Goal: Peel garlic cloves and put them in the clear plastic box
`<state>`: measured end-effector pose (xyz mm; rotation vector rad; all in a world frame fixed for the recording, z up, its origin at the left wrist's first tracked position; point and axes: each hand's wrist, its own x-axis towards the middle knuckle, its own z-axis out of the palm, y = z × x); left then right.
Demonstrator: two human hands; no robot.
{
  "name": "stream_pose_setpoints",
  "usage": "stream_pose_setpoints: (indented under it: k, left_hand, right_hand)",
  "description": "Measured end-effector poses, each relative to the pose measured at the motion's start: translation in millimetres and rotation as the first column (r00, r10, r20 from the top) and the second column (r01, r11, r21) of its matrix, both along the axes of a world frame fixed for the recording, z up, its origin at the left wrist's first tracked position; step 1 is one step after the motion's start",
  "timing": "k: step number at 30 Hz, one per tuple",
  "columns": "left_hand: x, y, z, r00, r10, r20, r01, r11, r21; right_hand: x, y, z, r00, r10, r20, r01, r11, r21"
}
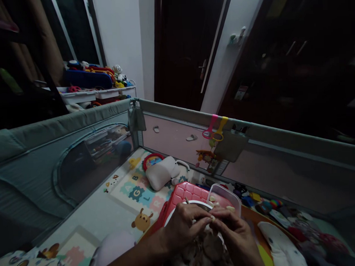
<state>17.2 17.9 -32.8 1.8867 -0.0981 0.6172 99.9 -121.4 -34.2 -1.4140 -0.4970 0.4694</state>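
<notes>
Left hand (184,225) and right hand (236,236) are brought together above the white bowl (195,202), a small pale piece (212,218) being pinched between their fingertips and largely covered. The bowl is cut off by the lower edge of view; its shadowed contents (212,247) are hard to make out. Beyond its right rim, a clear container (238,203) is partly hidden. Left of the bowl, room is given by the mat (110,210), bounded by a fabric wall (26,171).
</notes>
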Motion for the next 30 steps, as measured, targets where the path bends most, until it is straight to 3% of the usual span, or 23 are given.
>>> stream_pose_setpoints:
  k: [4,11,15,17,20,22,25,27,30]
  left_hand:
    - [0,2,-1.0,1.000,-0.014,-0.027,0.015,0.998,0.062]
    - [2,-3,-7.9,0.998,0.055,0.036,-0.059,0.990,0.126]
    - [5,-7,-12.4,0.985,0.161,0.058,-0.170,0.965,0.199]
    - [6,-9,-14.7,0.974,0.221,0.050,-0.227,0.946,0.230]
    - [8,-12,-16.3,0.964,0.265,-0.015,-0.253,0.934,0.254]
    - [9,-12,-14.9,0.958,0.274,-0.088,-0.243,0.934,0.262]
    - [8,-8,-8.8,0.944,0.234,-0.233,-0.185,0.959,0.213]
    - [7,-4,-3.8,0.931,0.185,-0.316,-0.151,0.980,0.129]
    - [6,1,1.5,0.915,0.090,-0.394,-0.113,0.993,-0.036]
  right_hand:
    - [2,-1,-4.1,0.998,-0.033,0.051,0.035,0.999,-0.033]
    - [0,-2,-11.5,0.999,-0.039,0.034,0.038,0.999,0.023]
    - [1,-4,-13.0,0.971,-0.067,0.231,0.078,0.996,-0.038]
    - [3,-6,-15.8,0.897,-0.053,0.438,0.098,0.992,-0.081]
    - [5,-9,-21.3,0.685,-0.034,0.728,0.160,0.982,-0.104]
    - [5,-10,-24.0,0.567,-0.009,0.823,0.166,0.981,-0.104]
    - [0,-11,-26.0,0.489,0.051,0.871,0.152,0.978,-0.143]
    - [-3,-11,-26.3,0.494,0.069,0.867,0.164,0.972,-0.170]
    - [-4,-10,-23.9,0.649,0.070,0.758,0.134,0.970,-0.205]
